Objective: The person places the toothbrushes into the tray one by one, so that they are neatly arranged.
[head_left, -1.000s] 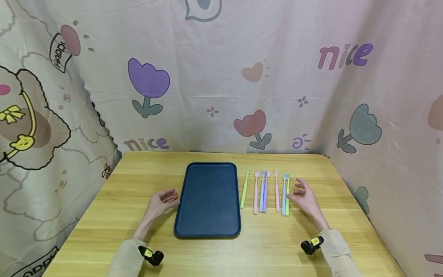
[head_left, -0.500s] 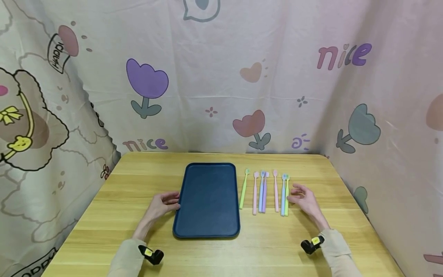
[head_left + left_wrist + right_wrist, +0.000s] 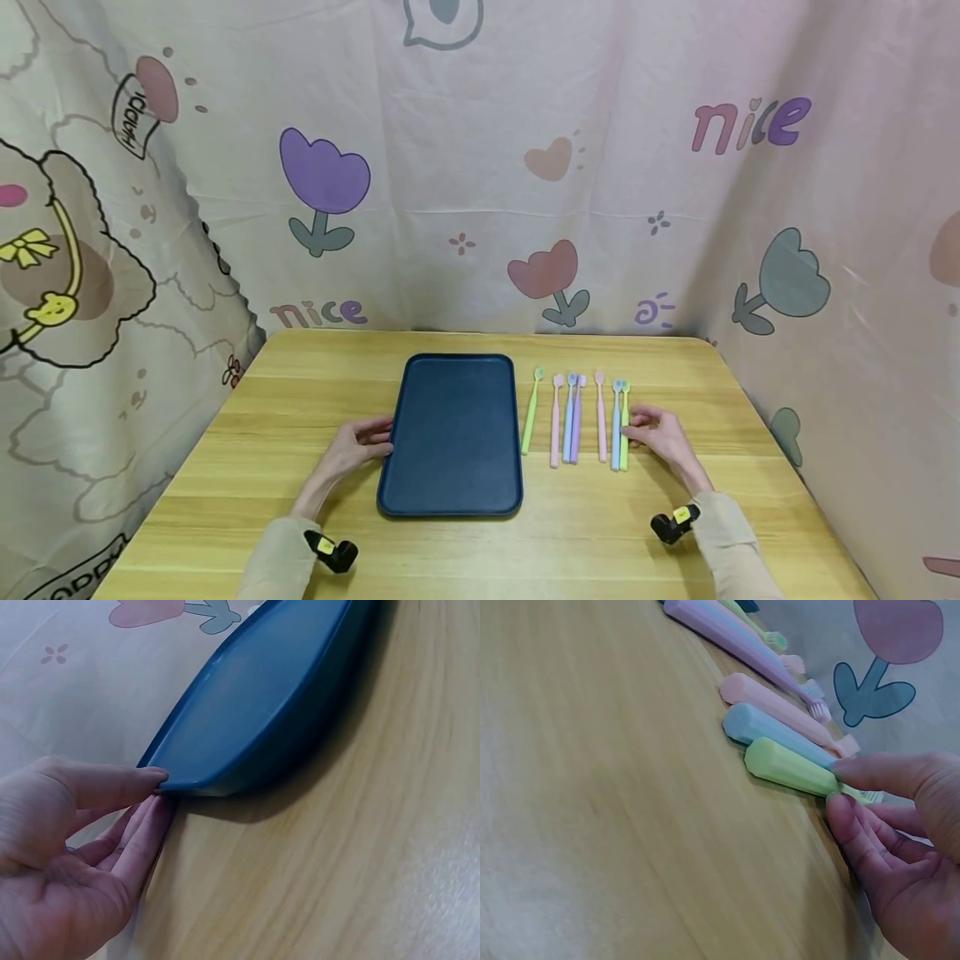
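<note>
A dark blue rectangular tray (image 3: 453,433) lies on the wooden table. My left hand (image 3: 352,450) is at its left edge; in the left wrist view the thumb lies on the rim of the tray (image 3: 240,697) and the fingers are beneath it. To the right, my right hand (image 3: 663,437) pinches the rightmost green toothbrush (image 3: 787,766) between thumb and fingers. Close beside that brush lies a blue toothbrush (image 3: 769,731), then a pink toothbrush (image 3: 780,709). All the brush heads point to the back.
Between tray and right hand lie more toothbrushes: a green toothbrush (image 3: 530,417) near the tray's right edge, a pink toothbrush (image 3: 555,425), and a blue toothbrush (image 3: 567,429) touching a purple toothbrush (image 3: 576,425). A patterned curtain (image 3: 450,167) hangs behind the table (image 3: 570,542).
My left hand has moved slightly right onto the tray's rim. The right hand has come down and left to the rightmost green toothbrush, its thumb and fingers closing on it.
</note>
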`<state>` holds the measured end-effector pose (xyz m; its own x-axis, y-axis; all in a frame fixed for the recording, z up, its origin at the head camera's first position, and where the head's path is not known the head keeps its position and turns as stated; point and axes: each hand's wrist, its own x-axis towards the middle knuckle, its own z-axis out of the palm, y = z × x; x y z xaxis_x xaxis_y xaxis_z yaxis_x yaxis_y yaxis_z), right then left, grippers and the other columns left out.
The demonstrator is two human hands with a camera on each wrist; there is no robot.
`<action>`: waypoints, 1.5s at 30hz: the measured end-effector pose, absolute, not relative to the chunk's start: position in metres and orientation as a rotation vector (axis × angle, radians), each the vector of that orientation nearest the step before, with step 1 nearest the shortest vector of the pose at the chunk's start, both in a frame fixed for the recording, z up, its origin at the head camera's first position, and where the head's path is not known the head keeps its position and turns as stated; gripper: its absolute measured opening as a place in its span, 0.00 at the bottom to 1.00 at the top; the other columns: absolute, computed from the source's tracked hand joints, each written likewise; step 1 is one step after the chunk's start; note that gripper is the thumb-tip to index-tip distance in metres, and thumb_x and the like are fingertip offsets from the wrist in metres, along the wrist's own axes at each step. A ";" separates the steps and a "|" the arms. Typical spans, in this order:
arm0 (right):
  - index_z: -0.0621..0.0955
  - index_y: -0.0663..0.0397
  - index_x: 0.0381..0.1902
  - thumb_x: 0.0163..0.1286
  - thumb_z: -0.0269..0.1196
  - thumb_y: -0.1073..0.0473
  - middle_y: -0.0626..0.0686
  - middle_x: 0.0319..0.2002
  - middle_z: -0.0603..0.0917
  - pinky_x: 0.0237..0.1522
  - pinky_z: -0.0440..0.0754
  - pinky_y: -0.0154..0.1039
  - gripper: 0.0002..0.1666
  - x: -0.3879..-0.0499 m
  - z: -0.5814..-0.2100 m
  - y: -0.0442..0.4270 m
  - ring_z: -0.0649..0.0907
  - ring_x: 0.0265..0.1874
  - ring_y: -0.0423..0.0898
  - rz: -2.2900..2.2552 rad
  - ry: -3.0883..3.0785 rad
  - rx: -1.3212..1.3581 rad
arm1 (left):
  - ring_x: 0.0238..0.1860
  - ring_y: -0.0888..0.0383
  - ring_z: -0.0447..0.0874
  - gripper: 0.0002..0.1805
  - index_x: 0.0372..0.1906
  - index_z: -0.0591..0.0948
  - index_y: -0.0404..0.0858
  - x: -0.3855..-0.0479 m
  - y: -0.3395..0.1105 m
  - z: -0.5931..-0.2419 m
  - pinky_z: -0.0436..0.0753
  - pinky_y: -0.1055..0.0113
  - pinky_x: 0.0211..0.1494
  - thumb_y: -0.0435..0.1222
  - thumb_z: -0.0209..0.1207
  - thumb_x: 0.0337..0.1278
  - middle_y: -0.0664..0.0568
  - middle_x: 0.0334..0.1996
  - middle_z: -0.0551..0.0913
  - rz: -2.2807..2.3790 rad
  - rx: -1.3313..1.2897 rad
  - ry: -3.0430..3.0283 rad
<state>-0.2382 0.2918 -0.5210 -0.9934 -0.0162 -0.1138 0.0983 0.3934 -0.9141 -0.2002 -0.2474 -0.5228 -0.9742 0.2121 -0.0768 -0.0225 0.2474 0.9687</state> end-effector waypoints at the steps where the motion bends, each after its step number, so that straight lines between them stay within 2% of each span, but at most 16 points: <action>1: 0.69 0.80 0.65 0.64 0.67 0.69 0.59 0.41 0.81 0.32 0.85 0.32 0.36 -0.238 -0.521 0.292 0.81 0.29 0.35 -1.673 2.533 0.072 | 0.61 0.37 0.81 0.32 0.68 0.68 0.20 -0.200 -0.247 -0.523 0.83 0.74 0.50 0.25 0.63 0.60 0.23 0.64 0.74 1.808 0.178 2.323; 5: 0.70 0.81 0.64 0.64 0.67 0.69 0.58 0.41 0.81 0.32 0.85 0.32 0.34 -0.239 -0.520 0.290 0.81 0.29 0.35 -1.668 2.524 0.067 | 0.60 0.40 0.82 0.32 0.69 0.68 0.20 -0.199 -0.247 -0.523 0.83 0.75 0.49 0.25 0.63 0.60 0.23 0.64 0.74 1.802 0.189 2.327; 12: 0.71 0.82 0.62 0.64 0.68 0.69 0.55 0.38 0.80 0.29 0.84 0.32 0.33 -0.239 -0.521 0.288 0.80 0.27 0.36 -1.618 2.578 0.084 | 0.62 0.34 0.79 0.33 0.69 0.68 0.20 -0.199 -0.248 -0.525 0.83 0.75 0.51 0.25 0.63 0.60 0.23 0.64 0.74 1.812 0.204 2.326; 17: 0.74 0.79 0.60 0.63 0.69 0.68 0.53 0.36 0.80 0.28 0.83 0.31 0.31 -0.241 -0.523 0.285 0.79 0.26 0.36 -1.597 2.612 0.124 | 0.61 0.34 0.79 0.32 0.69 0.67 0.20 -0.200 -0.248 -0.525 0.82 0.76 0.51 0.25 0.63 0.61 0.23 0.64 0.74 1.814 0.214 2.330; 19: 0.74 0.79 0.59 0.62 0.69 0.67 0.54 0.36 0.81 0.28 0.83 0.31 0.30 -0.241 -0.524 0.286 0.79 0.26 0.36 -1.590 2.623 0.124 | 0.60 0.37 0.81 0.32 0.69 0.67 0.20 -0.200 -0.248 -0.526 0.82 0.76 0.50 0.25 0.62 0.61 0.23 0.64 0.74 1.821 0.224 2.325; 26: 0.78 0.77 0.54 0.62 0.71 0.65 0.54 0.34 0.82 0.25 0.82 0.31 0.26 -0.241 -0.524 0.284 0.79 0.24 0.37 -1.555 2.678 0.132 | 0.54 0.56 0.86 0.32 0.69 0.67 0.21 -0.200 -0.250 -0.530 0.83 0.75 0.50 0.25 0.62 0.61 0.23 0.63 0.74 1.834 0.223 2.319; 35: 0.83 0.72 0.46 0.60 0.72 0.62 0.57 0.31 0.86 0.23 0.79 0.30 0.20 -0.241 -0.525 0.279 0.79 0.21 0.37 -1.370 2.856 0.192 | 0.53 0.61 0.86 0.33 0.69 0.67 0.20 -0.201 -0.249 -0.528 0.82 0.77 0.49 0.26 0.62 0.62 0.22 0.64 0.73 1.810 0.224 2.339; 38: 0.84 0.69 0.44 0.59 0.71 0.61 0.56 0.31 0.86 0.25 0.77 0.29 0.18 -0.241 -0.524 0.277 0.79 0.24 0.37 -1.305 2.908 0.214 | 0.53 0.60 0.86 0.32 0.69 0.68 0.21 -0.200 -0.248 -0.528 0.82 0.77 0.49 0.26 0.63 0.61 0.23 0.63 0.74 1.811 0.198 2.347; 45: 0.85 0.67 0.40 0.57 0.71 0.60 0.53 0.29 0.85 0.30 0.73 0.28 0.17 -0.240 -0.525 0.275 0.78 0.26 0.38 -1.263 2.953 0.231 | 0.57 0.47 0.84 0.32 0.70 0.68 0.22 -0.199 -0.247 -0.525 0.82 0.77 0.49 0.26 0.62 0.62 0.25 0.64 0.75 1.800 0.176 2.356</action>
<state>-0.2403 0.2750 -0.5251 -0.9866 0.1623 0.0159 0.1006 0.6825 -0.7239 -0.1989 -0.2472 -0.5253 -0.9785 0.1962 -0.0636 -0.0098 0.2637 0.9645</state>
